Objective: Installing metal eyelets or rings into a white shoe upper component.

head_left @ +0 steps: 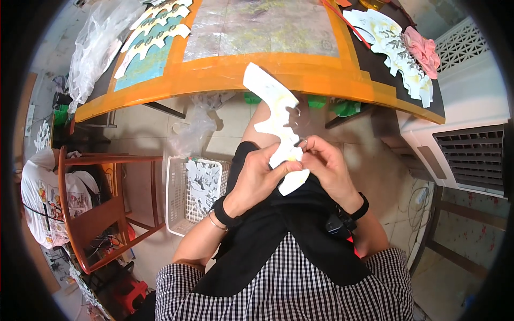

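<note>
A white card strip [270, 92] with scalloped cutouts and yellowish stains is held above my lap, slanting from upper left to lower right. My left hand [254, 174] is closed on its lower part, thumb laid across the front. Small dark curved pieces [293, 116] sit along the strip's right edge. At that edge, lower down, my right hand [329, 167] is closed in a pinch, with thumb and forefinger touching the strip. Something small and dark shows by those fingertips, but its kind is too small to tell.
Ahead stands a table with an orange taped edge [225, 75]. Similar strips [155, 35] lie at its left, more strips [393, 45] and a pink cloth [422, 51] at its right. A white basket [174, 198], a wooden chair [101, 216] and a seated person [45, 192] are left; a white cooler [466, 107] stands right.
</note>
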### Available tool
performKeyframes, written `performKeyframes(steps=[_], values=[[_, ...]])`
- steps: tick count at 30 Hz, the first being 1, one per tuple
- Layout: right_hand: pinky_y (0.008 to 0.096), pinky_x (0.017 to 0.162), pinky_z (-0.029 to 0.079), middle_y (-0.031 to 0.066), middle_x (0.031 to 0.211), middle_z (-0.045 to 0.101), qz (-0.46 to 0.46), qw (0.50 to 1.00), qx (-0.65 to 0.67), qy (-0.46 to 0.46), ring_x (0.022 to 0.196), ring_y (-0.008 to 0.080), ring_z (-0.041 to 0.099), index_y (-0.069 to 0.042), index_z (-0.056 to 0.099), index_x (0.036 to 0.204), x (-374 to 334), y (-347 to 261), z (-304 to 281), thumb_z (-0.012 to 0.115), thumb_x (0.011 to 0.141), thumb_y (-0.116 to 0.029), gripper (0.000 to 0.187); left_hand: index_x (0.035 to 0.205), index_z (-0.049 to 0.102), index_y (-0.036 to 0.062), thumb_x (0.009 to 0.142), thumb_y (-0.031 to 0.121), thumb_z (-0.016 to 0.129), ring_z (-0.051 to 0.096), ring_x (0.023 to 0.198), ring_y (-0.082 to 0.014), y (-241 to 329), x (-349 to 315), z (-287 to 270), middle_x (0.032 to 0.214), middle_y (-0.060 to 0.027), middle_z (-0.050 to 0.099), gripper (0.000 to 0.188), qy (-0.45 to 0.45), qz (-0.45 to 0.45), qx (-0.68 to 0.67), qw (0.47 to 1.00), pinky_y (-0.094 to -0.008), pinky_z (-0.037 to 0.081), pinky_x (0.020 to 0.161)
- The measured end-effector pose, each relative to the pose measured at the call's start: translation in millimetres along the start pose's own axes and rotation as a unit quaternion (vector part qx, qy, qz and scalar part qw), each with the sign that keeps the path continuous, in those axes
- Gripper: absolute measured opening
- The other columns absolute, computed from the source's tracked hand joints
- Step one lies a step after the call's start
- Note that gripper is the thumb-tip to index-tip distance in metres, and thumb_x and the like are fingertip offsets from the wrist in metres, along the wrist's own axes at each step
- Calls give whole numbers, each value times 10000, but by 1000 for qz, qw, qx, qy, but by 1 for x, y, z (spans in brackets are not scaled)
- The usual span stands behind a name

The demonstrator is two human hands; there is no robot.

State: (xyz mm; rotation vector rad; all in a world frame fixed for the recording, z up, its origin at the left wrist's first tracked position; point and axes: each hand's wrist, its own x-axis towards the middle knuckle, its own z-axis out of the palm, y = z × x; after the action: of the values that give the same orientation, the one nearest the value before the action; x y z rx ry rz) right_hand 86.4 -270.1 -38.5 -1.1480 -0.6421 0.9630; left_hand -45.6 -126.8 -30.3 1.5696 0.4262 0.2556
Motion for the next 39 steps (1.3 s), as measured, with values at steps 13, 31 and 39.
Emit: performKeyframes(steps=[13, 31, 39], values=[[280, 659, 491, 69, 844, 605, -176, 936, -273, 135, 748, 162, 602, 14, 624, 879, 0, 0, 25, 803, 861, 0, 180, 1021, 610, 41, 1001, 169, 716, 562, 911, -46, -6, 7, 4, 984, 14, 637, 168, 43, -41, -209, 976, -221, 466, 794], [244, 731, 461, -34, 880, 637, -1, 991, -88, 103, 860, 41, 575, -12, 673, 947, 5, 5, 21, 705, 994, -120, 122, 995, 634, -23, 943, 114, 748, 518, 683, -124, -24, -6, 10, 828, -68, 611, 186, 135, 53, 30, 989, -277, 433, 623], [206, 775, 421, -49, 899, 649, 58, 968, 157, 188, 853, 14, 552, -46, 676, 943, 2, -1, 43, 655, 1034, -143, 134, 990, 653, -20, 926, 102, 763, 575, 665, -171, -7, -7, 0, 833, -101, 623, 176, 65, 99, 122, 986, -313, 447, 593]])
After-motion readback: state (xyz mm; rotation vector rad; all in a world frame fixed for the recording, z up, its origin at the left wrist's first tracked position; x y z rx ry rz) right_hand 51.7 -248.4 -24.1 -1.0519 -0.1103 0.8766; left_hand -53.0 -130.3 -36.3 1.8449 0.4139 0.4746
